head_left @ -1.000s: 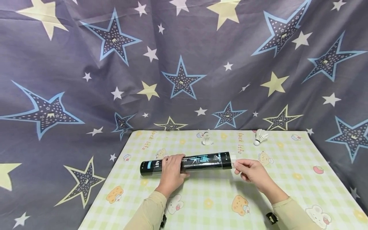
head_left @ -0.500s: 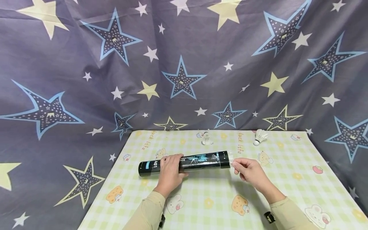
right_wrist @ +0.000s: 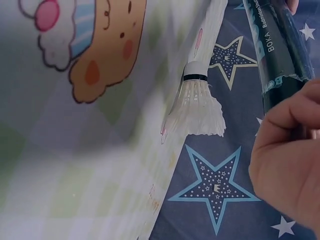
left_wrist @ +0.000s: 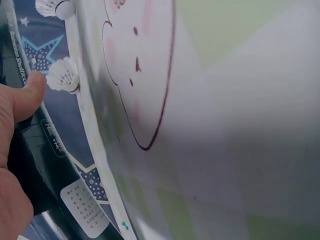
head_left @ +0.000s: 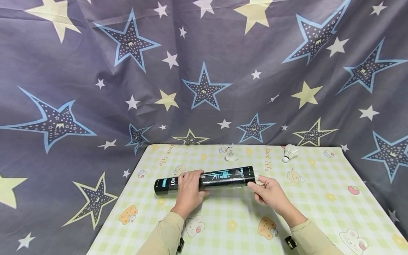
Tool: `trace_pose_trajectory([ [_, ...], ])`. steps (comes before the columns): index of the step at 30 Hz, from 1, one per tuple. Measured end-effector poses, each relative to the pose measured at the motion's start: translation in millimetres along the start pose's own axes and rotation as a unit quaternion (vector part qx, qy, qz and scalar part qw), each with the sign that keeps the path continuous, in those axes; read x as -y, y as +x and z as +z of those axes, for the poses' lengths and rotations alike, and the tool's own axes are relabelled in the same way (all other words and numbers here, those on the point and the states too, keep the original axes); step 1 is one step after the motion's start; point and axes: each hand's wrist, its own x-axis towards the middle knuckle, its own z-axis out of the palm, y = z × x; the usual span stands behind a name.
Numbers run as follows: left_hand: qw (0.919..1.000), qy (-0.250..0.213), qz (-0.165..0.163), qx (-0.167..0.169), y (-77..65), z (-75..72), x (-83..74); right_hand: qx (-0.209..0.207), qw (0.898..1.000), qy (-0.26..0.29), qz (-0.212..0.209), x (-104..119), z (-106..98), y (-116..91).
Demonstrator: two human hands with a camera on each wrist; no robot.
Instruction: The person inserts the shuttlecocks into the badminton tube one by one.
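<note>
A long black shuttlecock tube [head_left: 227, 177] with blue print is tilted slightly up to the right over the table. My left hand [head_left: 189, 187] grips it left of its middle, thumb below; in the left wrist view the thumb [left_wrist: 31, 97] lies along the tube. At the tube's right end, white feathers of a shuttlecock [head_left: 256, 171] show just past the rim. My right hand [head_left: 271, 193] pinches there with curled fingers, its thumb at the rim. The right wrist view shows that hand [right_wrist: 292, 155] right at the tube's end, hiding the opening.
Two white feather shuttlecocks lie near the table's back edge, one behind the tube [head_left: 230, 154] and one farther right [head_left: 290, 153]. A green checked cloth with cartoon prints covers the table [head_left: 229, 209]. A dark star-patterned curtain [head_left: 146, 85] hangs close behind it.
My right hand has moved left, its thumb now up against the tube's rim. Less of the white feathers shows past the end. My left hand keeps its grip, the tube nearly in place.
</note>
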Motion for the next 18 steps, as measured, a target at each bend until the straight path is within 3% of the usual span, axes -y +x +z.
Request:
trace_pose_trajectory([
  [7,0.9999,0.007,0.003,0.009,-1.0,1.1,-1.2,0.105,0.994,-0.019,0.003,3,-1,0],
  [10,0.9998,0.006,0.006,0.015,-1.1,1.1,-2.3,0.128,0.992,-0.017,0.006,3,1,1],
  [15,0.9999,0.0,0.003,0.01,2.7,-0.7,-0.5,0.104,0.995,-0.007,0.005,2,-1,4],
  [18,1.0,-0.003,-0.007,-0.005,7.0,-5.3,4.3,0.057,0.998,-0.001,0.01,3,-9,6],
])
